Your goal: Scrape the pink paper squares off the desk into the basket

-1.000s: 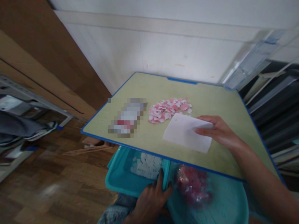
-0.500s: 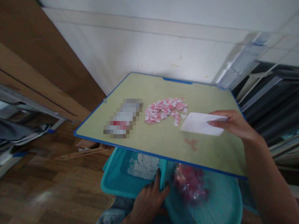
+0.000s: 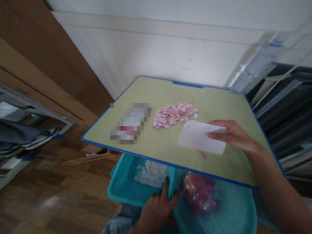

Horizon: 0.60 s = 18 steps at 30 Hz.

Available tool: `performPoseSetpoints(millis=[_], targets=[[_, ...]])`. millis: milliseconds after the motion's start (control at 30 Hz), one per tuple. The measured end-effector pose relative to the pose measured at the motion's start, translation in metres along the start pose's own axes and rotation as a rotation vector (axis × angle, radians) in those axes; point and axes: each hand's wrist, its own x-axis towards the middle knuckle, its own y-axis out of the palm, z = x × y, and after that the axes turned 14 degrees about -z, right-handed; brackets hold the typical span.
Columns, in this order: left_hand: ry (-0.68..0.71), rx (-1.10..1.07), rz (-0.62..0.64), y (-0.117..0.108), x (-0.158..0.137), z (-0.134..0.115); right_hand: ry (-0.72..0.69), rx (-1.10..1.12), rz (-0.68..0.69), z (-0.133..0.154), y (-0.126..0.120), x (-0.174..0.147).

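Observation:
My right hand (image 3: 235, 135) pinches a white card (image 3: 197, 138) by its right end, thumb on top. The card's left end lies low over the tabletop (image 3: 117, 94), at the near right side of a pile of small pink and white pieces (image 3: 172, 113). Below the table's front edge, my left hand (image 3: 159, 206) grips the rim of a teal tray (image 3: 131, 196), index finger inside it and thumb on the other side. White flat pieces (image 3: 152, 172) lie in that tray. A pinkish smear (image 3: 203, 155) shows on the table under the card.
A pixelated flat item (image 3: 130, 125) lies on the table's left. Right of the tray, a teal basin (image 3: 252, 211) holds a clear bag of red-pink stuff (image 3: 200, 191). A white wall (image 3: 156, 48) stands behind; dark stacked panels (image 3: 285, 97) are at right.
My right hand has moved the card left and toward me, along the near side of the pile. A few loose pieces there are closer to the pile or covered. My left hand keeps its hold.

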Motion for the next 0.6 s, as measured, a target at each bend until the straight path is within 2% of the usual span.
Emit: performPoseSetpoints(millis=[167,233,433,533,600], targets=[[-0.003,-0.004,-0.004,0.002,0.0,0.001,0.024,-0.019,-0.121,-0.005,-0.007,0.001],[0.005,-0.004,0.005,0.002,0.0,0.001,0.03,-0.026,-0.103,-0.004,-0.005,0.002],[0.008,-0.009,0.019,0.0,0.001,0.001,0.022,0.05,0.068,0.015,0.017,-0.006],[0.004,-0.004,0.013,0.001,0.0,0.0,-0.017,0.056,0.045,0.02,0.018,-0.009],[0.001,-0.001,0.014,0.001,-0.001,0.0,0.021,0.058,0.0,0.019,0.013,-0.009]])
